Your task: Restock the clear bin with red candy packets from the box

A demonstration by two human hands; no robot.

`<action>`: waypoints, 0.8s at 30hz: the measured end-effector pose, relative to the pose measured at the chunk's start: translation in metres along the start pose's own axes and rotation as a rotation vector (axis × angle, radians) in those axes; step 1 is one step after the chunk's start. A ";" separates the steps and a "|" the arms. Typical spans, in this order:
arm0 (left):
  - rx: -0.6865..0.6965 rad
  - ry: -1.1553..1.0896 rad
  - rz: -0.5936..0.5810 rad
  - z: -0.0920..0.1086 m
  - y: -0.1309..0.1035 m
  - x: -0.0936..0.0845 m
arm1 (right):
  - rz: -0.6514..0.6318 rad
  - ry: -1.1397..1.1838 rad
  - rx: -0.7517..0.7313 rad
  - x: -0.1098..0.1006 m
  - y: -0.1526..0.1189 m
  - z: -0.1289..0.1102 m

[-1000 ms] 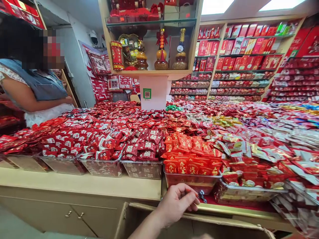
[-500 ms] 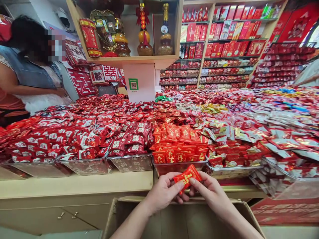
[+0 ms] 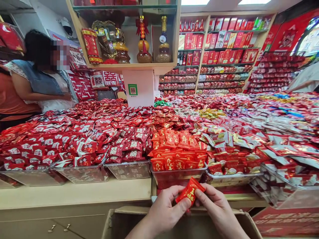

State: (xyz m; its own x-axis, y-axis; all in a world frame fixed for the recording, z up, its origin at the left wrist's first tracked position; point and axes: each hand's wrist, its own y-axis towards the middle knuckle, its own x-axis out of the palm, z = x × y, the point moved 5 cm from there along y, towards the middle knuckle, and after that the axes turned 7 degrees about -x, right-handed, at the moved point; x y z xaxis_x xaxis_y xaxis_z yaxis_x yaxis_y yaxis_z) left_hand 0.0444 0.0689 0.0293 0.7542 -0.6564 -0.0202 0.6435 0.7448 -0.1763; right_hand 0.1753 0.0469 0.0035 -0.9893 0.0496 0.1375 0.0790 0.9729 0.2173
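Observation:
A small red candy packet (image 3: 191,192) with gold lettering is pinched between both hands. My left hand (image 3: 169,207) grips its left end with the thumb on the front. On its right end my right hand (image 3: 215,202) presses with thumb and fingers. Below both hands is a cardboard box (image 3: 129,209), its inside mostly in shadow and partly covered by my arms. Just beyond the hands, a clear plastic bin (image 3: 178,174) holds upright red packets (image 3: 179,162) of the same look.
Clear bins heaped with wrapped candies line the counter (image 3: 74,196), among them a bin at the right (image 3: 294,192). Above the heap a display cabinet (image 3: 129,66) hangs over a white pillar (image 3: 139,88). A person (image 3: 35,76) stands at the left; a pale sleeve (image 3: 305,79) shows far right.
The camera has tilted up slightly, so the scene sits lower in view. Both hands still hold the red packet, now tilted more steeply. The person at left has shifted a little.

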 end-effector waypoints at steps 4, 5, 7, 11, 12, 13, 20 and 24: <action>0.063 0.001 -0.016 0.003 -0.002 0.002 | -0.028 0.034 0.032 0.003 -0.001 0.001; 0.074 -0.016 -0.045 0.004 -0.002 0.003 | -0.020 0.056 0.035 0.004 -0.001 0.002; 0.091 -0.045 -0.086 0.005 -0.002 0.004 | 0.025 0.103 0.045 0.006 -0.002 0.003; 0.125 -0.016 -0.084 0.001 0.001 0.001 | 0.105 0.097 0.022 0.006 -0.003 -0.009; 0.134 -0.012 -0.087 -0.002 0.001 0.000 | 0.097 0.046 -0.008 0.004 -0.002 -0.018; 0.136 -0.010 -0.083 -0.005 0.002 -0.001 | 0.097 -0.023 -0.054 0.000 0.001 -0.030; -0.028 0.079 0.004 -0.020 0.004 -0.006 | 0.280 -0.635 -0.446 -0.058 0.100 -0.137; -0.063 0.098 0.014 -0.024 0.007 -0.006 | 0.174 -0.917 -0.268 -0.071 0.196 -0.132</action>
State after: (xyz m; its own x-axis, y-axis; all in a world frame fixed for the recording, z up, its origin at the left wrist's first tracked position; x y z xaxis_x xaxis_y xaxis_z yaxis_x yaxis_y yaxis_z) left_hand 0.0413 0.0756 0.0044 0.7444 -0.6571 -0.1189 0.6213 0.7468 -0.2372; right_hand 0.2774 0.2046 0.1635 -0.6640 0.4553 -0.5931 0.1466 0.8571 0.4939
